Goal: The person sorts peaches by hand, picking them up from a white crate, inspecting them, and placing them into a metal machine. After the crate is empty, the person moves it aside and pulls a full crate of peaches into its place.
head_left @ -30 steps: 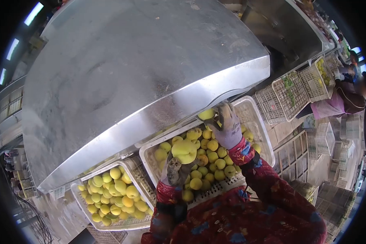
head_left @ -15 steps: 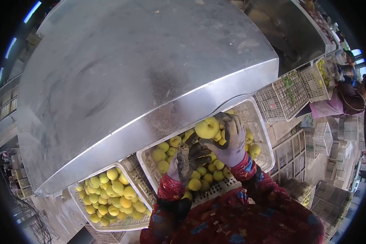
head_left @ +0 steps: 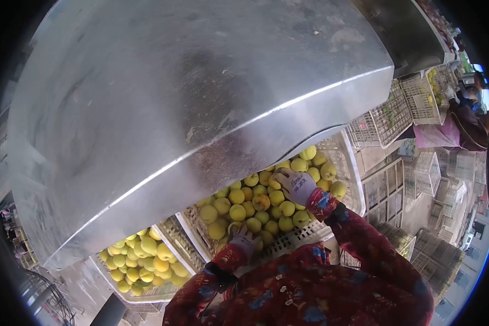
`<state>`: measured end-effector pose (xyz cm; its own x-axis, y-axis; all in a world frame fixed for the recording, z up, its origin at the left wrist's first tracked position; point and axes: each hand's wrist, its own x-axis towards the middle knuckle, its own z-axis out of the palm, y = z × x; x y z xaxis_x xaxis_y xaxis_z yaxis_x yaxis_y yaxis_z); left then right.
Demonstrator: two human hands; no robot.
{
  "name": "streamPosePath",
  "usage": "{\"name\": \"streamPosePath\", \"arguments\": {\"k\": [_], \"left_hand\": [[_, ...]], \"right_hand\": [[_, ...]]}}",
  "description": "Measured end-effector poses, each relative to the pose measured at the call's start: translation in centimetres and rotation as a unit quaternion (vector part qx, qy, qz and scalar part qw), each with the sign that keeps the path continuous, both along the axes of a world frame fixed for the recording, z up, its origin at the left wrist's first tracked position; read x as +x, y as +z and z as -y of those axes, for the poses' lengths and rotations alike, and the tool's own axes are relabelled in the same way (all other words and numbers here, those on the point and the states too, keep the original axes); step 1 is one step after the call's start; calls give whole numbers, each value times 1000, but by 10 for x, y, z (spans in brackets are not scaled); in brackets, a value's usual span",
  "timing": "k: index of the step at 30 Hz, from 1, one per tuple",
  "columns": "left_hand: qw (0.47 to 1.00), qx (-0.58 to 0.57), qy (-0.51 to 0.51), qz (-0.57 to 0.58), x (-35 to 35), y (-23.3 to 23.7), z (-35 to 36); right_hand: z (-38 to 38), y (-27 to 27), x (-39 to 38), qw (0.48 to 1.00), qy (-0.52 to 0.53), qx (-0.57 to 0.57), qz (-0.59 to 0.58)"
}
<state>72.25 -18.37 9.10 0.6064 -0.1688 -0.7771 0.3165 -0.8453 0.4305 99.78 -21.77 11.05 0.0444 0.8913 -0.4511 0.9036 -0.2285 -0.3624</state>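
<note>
Both my hands wear pale, dark-stained gloves and are down among yellow-green peaches in a white plastic crate. My right hand is back-side up near the crate's far side, its fingers closed over a peach that they partly hide. Writing shows on the back of that glove. Closer to my body, my left hand has its fingers curled on a peach at the near left of the crate. The palms of both hands are out of sight.
A large metal surface overhangs the crate's far edge. To the left stands another crate of yellow peaches. Stacked crates line the right side, with a person in a pink garment beyond them.
The large peach held up by my right hand is no longer in view there. Both hands have moved apart and lowered onto the peaches, the left toward my body. The view has shifted slightly.
</note>
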Motion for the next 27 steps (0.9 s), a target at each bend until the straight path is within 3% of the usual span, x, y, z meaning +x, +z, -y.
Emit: {"name": "streamPosePath", "arguments": {"k": [4, 6, 7, 8, 10, 11, 14, 15, 17, 18, 22, 27], "left_hand": [[998, 25, -43, 31, 1, 8, -6], [986, -3, 165, 34, 16, 47, -32], [964, -19, 265, 36, 17, 61, -43], [911, -107, 389, 88, 6, 54, -48], [723, -276, 606, 185, -19, 28, -54], [623, -383, 645, 222, -20, 28, -61], [420, -540, 701, 199, -7, 51, -59], [385, -587, 674, 230, -8, 38, -57], [340, -605, 674, 253, 12, 74, -52], [317, -615, 673, 263, 19, 86, -51], [330, -613, 668, 264, 12, 76, -52], [335, -592, 676, 285, 18, 110, -62]], "right_hand": [[-6, -77, -13, 980, 109, -148, 79], [-13, -93, -7, 970, 160, -165, 79], [-2, -105, -3, 986, 123, -108, 39], [0, -87, -3, 996, 41, -61, -48], [7, -35, 0, 969, -115, 36, -216], [5, -6, -2, 947, -148, 59, -278], [12, 59, -19, 881, -186, 105, -422], [14, 70, -26, 875, -183, 139, -427], [16, 89, -40, 860, -176, 205, -434], [13, 100, -44, 878, -172, 235, -380], [8, 129, -51, 901, -187, 319, -227], [-39, 132, -33, 856, -304, 397, -134]]}}
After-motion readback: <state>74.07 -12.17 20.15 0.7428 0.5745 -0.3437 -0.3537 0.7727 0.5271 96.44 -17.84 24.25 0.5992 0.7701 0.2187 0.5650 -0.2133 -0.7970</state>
